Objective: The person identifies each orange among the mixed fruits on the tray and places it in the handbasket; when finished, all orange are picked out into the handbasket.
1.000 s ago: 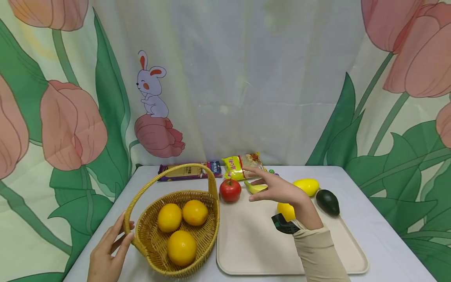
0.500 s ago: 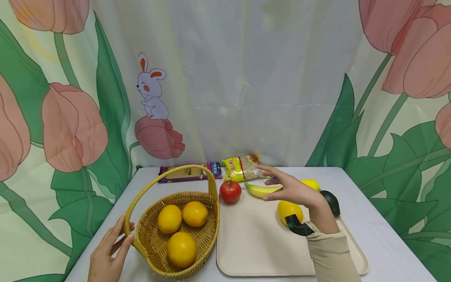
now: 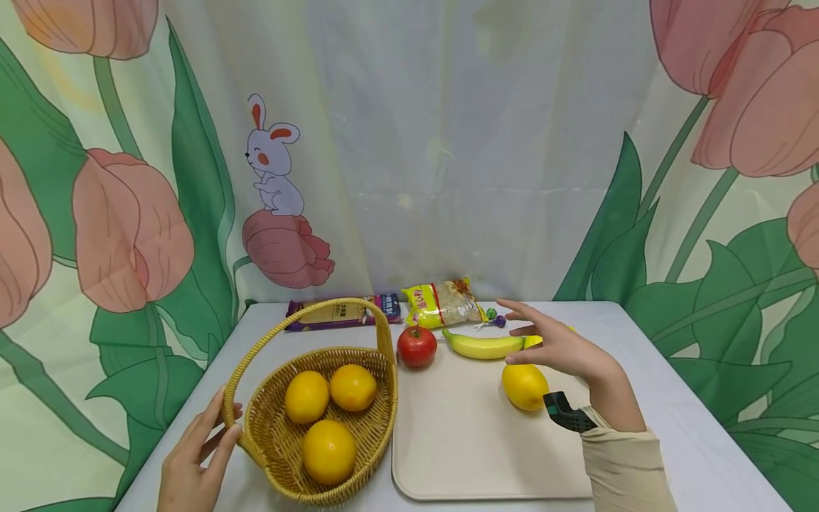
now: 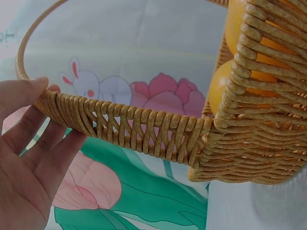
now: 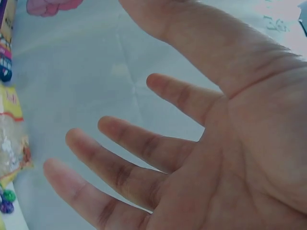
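Observation:
At the front left, my left hand (image 3: pixel 195 459) holds the side of the handle (image 4: pixel 144 132) of a woven basket (image 4: pixel 268 124), thumb on one side and fingers on the other. Three yellow-orange round fruits, one of them the front fruit (image 3: pixel 329 452), lie in the basket. My right hand (image 3: pixel 563 345) hovers over the right part of a beige tray (image 3: pixel 461 455), fingers spread and nothing in them. Just below and left of it sits a lemon (image 3: pixel 525 387). A banana (image 3: pixel 483 347) lies at the tray's back edge. The right hand and arm hide what lies behind them.
A red apple (image 3: pixel 417 346) sits at the tray's back left corner. Behind are a purple snack pack (image 3: pixel 342 313), a yellow-and-clear food bag (image 3: pixel 444 302) and small lollipops (image 3: pixel 498 321). A printed curtain (image 3: pixel 409 178) hangs behind the table.
My right hand has moved to the right, uncovering the banana, lemon and lollipops while covering the avocado and most of the yellow fruit behind it. The left hand and basket stay put.

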`<state>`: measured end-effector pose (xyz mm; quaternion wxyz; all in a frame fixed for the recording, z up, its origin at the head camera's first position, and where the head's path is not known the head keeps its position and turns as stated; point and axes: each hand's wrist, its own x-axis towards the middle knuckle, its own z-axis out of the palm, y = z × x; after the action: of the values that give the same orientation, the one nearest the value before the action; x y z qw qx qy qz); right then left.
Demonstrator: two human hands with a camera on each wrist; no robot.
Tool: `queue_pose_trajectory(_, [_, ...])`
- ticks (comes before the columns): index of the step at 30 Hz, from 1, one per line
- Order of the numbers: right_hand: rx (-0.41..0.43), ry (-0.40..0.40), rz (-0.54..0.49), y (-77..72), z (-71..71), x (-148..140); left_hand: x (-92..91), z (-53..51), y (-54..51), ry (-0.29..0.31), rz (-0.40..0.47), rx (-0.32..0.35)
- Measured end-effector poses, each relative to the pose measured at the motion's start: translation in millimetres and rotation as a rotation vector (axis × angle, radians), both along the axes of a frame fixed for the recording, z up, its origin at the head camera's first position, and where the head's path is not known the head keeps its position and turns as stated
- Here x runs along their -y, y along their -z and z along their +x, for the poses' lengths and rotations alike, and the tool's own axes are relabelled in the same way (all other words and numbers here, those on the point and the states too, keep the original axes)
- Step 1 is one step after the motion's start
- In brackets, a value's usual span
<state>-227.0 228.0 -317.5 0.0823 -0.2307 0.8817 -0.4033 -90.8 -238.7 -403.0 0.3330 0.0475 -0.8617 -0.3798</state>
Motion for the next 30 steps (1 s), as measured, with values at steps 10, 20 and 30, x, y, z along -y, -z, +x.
queue_pose_trajectory(10, [-0.04, 0.087, 0.074, 6.9, 3.8, -23, 0.4, -0.5, 0.3, 0.0, 0.004, -0.005])
queue_pose_trajectory(20, [-0.034, 0.116, 0.098, 11.0, 6.1, -33, 0.0, 0.4, -0.4, 0.001, 0.008, -0.01])
queue_pose_trajectory(30, [0.066, 0.122, 0.068, 33.4, 3.9, -56, -0.7, 1.4, -2.1, 0.003, 0.013, 0.0])
